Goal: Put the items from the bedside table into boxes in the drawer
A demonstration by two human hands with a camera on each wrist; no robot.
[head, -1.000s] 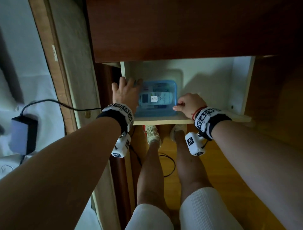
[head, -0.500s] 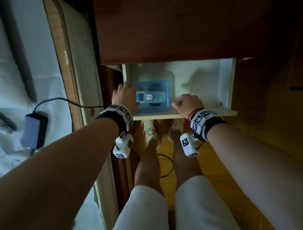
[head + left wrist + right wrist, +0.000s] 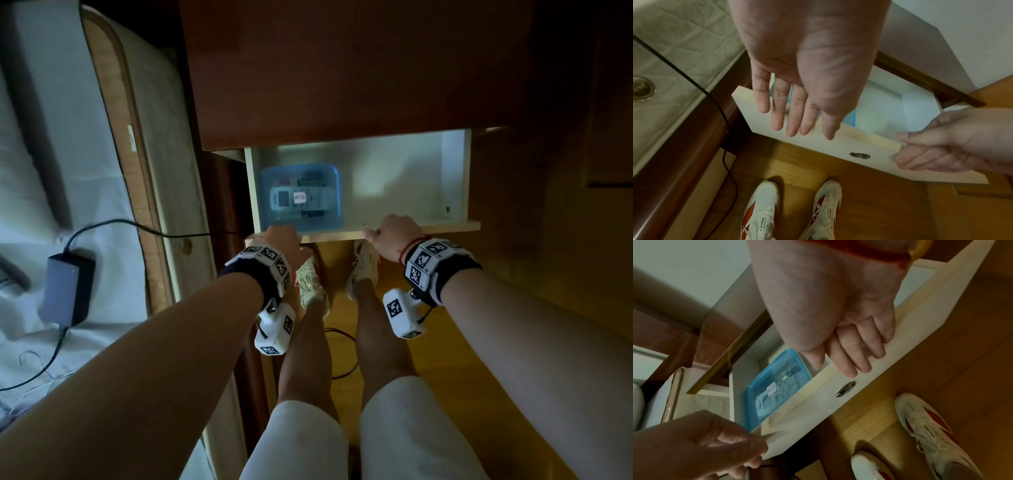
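From my head view, the drawer (image 3: pixel 394 181) lies open at 12 o'clock. Blue box (image 3: pixel 299 196) fills its 9 o'clock side; bare floor toward 3 o'clock admits a hand. Tabletop (image 3: pixel 342 68) overhangs the rear; both hands cross the front panel (image 3: pixel 869 155).

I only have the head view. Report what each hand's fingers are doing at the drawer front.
Observer: The right hand pinches the drawer front, with the thumb over its top edge and the fingers on the outer face.
Operator: Now the left.
Observer: The left hand has straight fingers hanging over the outer face and grips nothing. I cannot tell whether they touch it.
Operator: Give me the handle.
Observer: A small round metal pull sits in the face between the hands. Neither hand touches it.
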